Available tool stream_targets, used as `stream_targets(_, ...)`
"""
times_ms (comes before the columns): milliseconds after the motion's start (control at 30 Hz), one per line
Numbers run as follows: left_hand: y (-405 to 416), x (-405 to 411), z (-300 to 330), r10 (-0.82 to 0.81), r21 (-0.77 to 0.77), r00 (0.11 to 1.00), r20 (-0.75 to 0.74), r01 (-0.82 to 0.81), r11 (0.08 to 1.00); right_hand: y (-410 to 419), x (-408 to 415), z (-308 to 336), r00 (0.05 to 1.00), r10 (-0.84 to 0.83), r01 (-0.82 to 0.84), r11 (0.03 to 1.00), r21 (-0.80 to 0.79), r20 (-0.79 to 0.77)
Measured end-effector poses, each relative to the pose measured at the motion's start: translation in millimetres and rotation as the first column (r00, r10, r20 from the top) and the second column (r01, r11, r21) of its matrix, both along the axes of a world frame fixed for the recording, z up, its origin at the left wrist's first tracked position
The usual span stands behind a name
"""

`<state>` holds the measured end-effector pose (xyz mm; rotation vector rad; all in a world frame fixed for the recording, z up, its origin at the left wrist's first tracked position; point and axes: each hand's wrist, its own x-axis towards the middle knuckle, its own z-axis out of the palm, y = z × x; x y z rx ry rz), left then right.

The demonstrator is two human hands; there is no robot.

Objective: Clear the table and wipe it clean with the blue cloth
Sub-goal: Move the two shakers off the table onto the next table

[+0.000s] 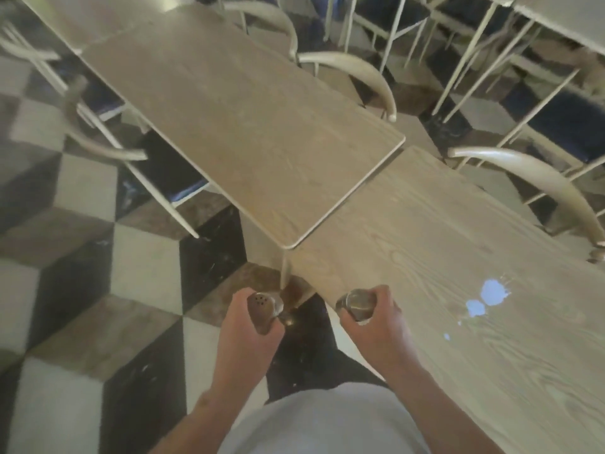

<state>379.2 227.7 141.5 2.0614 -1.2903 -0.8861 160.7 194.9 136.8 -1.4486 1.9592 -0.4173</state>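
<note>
My left hand (244,326) grips a shaker (263,306) with a holed metal top, held over the floor just off the table corner. My right hand (376,317) grips a second shaker (355,303) with a metal top, at the near corner of the wooden table (458,257). White spilled patches (489,294) lie on that table to the right of my right hand. No blue cloth is in view.
A second wooden table (248,126) stands ahead, its corner overlapping the first. Pale curved-back chairs (537,178) line the right side, and more chairs (108,142) stand on the left. The floor (98,257) is checkered in black, white and brown.
</note>
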Motion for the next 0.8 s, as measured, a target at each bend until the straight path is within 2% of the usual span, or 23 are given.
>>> stream_targets(167, -22, 33, -4, 0.142, 0.004, 0.99, -0.006, -0.142, 0.99, -34, 36, -10, 0.996, 0.006, -0.011, 0.998, 0.055, 0.084)
stream_targets(333, -68, 68, -7, 0.181, -0.005, 0.983, 0.035, -0.181, 0.983, -84, 79, -31, 0.991, 0.022, -0.029, 0.998, 0.051, 0.131)
stream_targets(600, -202, 103, -3, -0.019, 0.018, 0.989, 0.144, 0.016, 1.0, -212, 135, -36, 0.977, -0.049, 0.026, 0.993, 0.113, 0.21)
stream_targets(800, -298, 121, 0, -0.156, -0.013, 0.976, 0.151, 0.159, 0.987, -284, 154, -26, 0.964, -0.126, 0.102, 0.989, 0.111, 0.233)
